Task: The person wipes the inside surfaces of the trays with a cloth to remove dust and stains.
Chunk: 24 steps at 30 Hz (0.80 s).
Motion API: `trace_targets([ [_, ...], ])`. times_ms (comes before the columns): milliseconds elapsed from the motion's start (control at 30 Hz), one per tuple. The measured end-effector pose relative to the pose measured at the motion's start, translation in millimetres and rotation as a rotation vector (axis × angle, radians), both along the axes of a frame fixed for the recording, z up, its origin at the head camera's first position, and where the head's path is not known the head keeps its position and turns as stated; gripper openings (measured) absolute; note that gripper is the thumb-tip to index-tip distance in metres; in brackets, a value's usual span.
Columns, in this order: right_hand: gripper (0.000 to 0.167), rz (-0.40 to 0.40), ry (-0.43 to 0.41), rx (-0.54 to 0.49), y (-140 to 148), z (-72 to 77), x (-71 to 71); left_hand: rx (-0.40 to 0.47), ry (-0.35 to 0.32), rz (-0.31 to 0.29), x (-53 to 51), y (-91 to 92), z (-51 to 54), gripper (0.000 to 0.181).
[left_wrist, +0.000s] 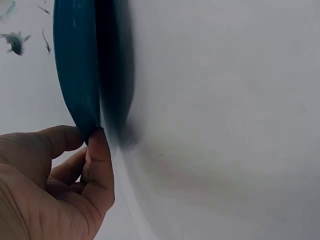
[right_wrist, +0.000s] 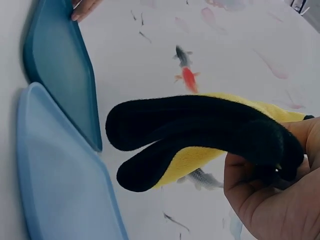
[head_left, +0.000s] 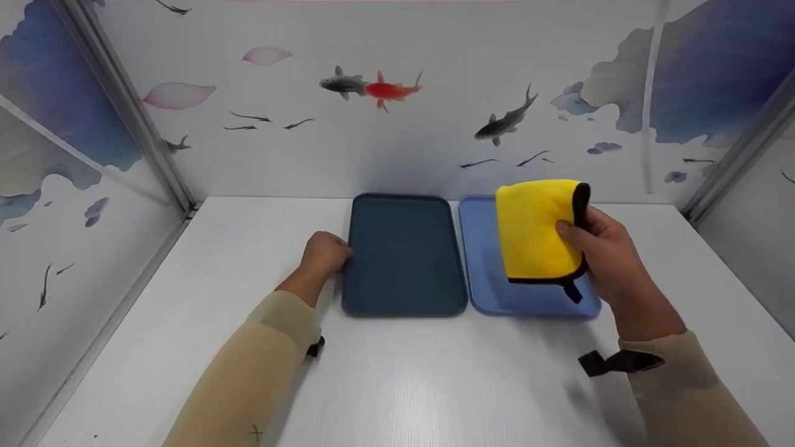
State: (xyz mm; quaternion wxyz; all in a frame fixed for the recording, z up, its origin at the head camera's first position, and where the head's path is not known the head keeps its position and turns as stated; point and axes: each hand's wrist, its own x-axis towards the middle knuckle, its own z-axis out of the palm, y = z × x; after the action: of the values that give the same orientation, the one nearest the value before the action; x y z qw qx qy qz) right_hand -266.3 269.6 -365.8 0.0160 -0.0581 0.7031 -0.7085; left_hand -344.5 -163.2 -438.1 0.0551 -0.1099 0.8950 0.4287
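My left hand (head_left: 327,251) pinches the left edge of a dark teal tray (head_left: 404,254). In the left wrist view, thumb and fingertips close on the rim of that tray (left_wrist: 77,65), which stands slightly off the white surface there. My right hand (head_left: 612,254) grips a folded yellow cloth (head_left: 537,230) with black edging by its right side, thumb in front. The cloth hangs above a light blue tray (head_left: 490,292) and covers part of it. From the right wrist, the cloth's thick black folded edge (right_wrist: 200,120) shows, with the fingers wrapped around one end.
Both trays lie side by side on a white table (head_left: 397,379). Behind them rises a white wall (head_left: 261,155) painted with fish and petals. Side panels with metal posts (head_left: 133,105) bound the table left and right.
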Motion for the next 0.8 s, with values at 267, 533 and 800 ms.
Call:
trace_targets([
  [267, 0.063, -0.003, -0.045, 0.122, 27, -3.7, -0.7, -0.078, -0.004, -0.016, 2.8, -0.7, -0.3, 0.019],
  [533, 0.062, -0.065, -0.045, 0.322, 65, 2.8, -6.4, -0.088, -0.015, -0.037, 3.9, 0.9, 1.9, 0.017],
  [800, 0.064, -0.151, -0.013, 0.592, 97, 8.7, -19.6, -0.123, -0.006, -0.043, 2.7, 2.2, 1.1, 0.016],
])
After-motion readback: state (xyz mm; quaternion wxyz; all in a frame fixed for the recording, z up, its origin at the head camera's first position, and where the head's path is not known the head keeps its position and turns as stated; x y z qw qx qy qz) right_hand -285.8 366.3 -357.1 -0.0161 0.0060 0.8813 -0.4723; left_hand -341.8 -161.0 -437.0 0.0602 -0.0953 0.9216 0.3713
